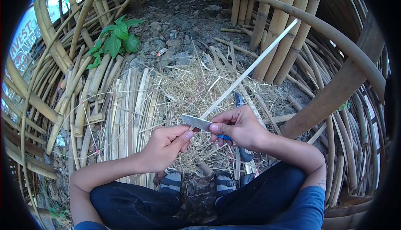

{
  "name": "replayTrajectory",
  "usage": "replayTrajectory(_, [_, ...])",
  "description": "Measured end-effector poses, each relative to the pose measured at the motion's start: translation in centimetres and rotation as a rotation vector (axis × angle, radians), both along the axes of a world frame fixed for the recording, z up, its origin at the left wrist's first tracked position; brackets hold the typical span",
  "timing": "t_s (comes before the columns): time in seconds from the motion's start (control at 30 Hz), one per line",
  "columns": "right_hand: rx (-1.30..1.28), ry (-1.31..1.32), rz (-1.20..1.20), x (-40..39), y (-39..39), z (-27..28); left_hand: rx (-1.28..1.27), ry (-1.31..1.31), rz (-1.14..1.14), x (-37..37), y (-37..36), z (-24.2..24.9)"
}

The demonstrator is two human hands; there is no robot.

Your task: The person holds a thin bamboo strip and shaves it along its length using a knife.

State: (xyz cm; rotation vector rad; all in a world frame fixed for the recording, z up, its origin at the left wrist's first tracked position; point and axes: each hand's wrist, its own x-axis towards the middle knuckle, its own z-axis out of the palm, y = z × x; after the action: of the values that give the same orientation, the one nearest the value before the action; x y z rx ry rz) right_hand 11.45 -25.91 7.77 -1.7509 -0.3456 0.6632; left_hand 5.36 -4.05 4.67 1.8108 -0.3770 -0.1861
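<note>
A long pale bamboo strip [250, 68] slants from between my hands up to the upper right. My left hand [167, 144] pinches its lower end between thumb and fingers. In my right hand [238, 125] is a knife, its flat grey blade [196, 122] lying across the strip and pointing left, my thumb on the blade. A bit of blue shows under my right fingers. Below and beside my right hand, a second blade [238, 99] and a dark handle [245, 155] rest among the shavings.
Shavings [188, 88] cover the ground ahead. Split bamboo slats [131, 109] lie at the left, near a green plant [119, 38]. Upright bamboo poles [277, 29] stand at the back right, and a thick curved pole [334, 33] arches over the right side. My sandalled feet are below.
</note>
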Motion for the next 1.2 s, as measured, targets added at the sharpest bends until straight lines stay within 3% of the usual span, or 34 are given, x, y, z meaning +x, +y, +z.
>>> replayTrajectory(0.57, [0.014,-0.075,-0.150,1.5,-1.4,0.4,-0.017,0.017,0.059,-0.1,0.8,-0.5])
replayTrajectory(0.87, [0.057,0.009,-0.238,3.1,-3.4,0.0,0.014,-0.021,0.048,-0.3,1.0,-1.7])
replayTrajectory(1.0, [0.186,0.016,-0.405,4.5,-5.5,0.2,0.022,-0.045,0.010,-0.7,1.5,-2.3])
replayTrajectory(1.2, [0.081,0.109,-0.213,2.5,-4.0,-0.2,0.088,-0.040,0.031,-0.8,0.4,-2.0])
